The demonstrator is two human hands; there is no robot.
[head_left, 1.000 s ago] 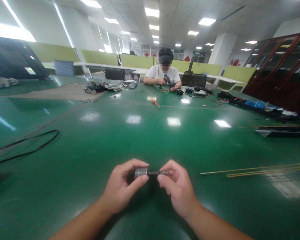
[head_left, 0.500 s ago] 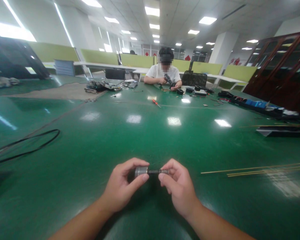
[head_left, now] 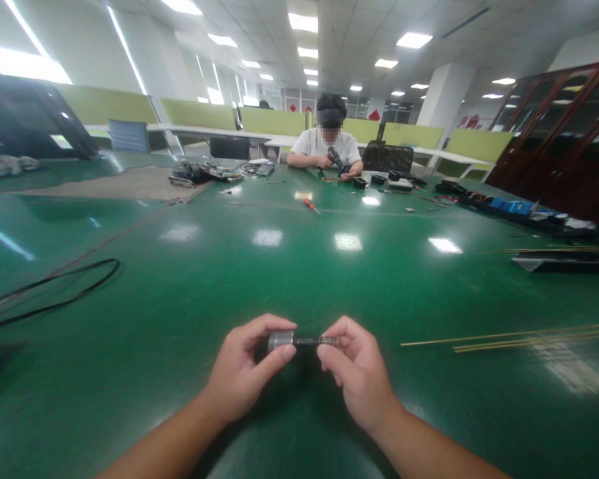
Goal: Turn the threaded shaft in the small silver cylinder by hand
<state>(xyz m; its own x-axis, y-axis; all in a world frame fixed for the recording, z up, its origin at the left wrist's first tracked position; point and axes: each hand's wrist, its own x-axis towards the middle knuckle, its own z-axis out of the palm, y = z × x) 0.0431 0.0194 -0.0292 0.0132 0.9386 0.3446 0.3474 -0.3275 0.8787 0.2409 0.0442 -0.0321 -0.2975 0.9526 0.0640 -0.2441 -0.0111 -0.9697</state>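
My left hand [head_left: 247,359] is closed round a short silver metal cylinder [head_left: 281,340], thumb below and index finger above it. From the cylinder's right end a thin dark shaft [head_left: 307,342] runs level toward my right hand [head_left: 357,366]. The right thumb and fingertips pinch a small metal fitting [head_left: 329,341] at the shaft's far end. Part of the fitting is covered by the fingers, so its kind is unclear. Both hands are just over the green tabletop [head_left: 299,286].
Thin brass-coloured rods [head_left: 519,340] lie at right, near a black channel-shaped piece [head_left: 564,261]. A black cable loop [head_left: 94,265] is at left. Farther off lies a red screwdriver [head_left: 309,204]; across the table a person [head_left: 324,148] holds a power drill [head_left: 335,158].
My left hand and the cylinder have shifted very slightly left, while the right hand moved a touch right. A little more of the shaft shows between them.
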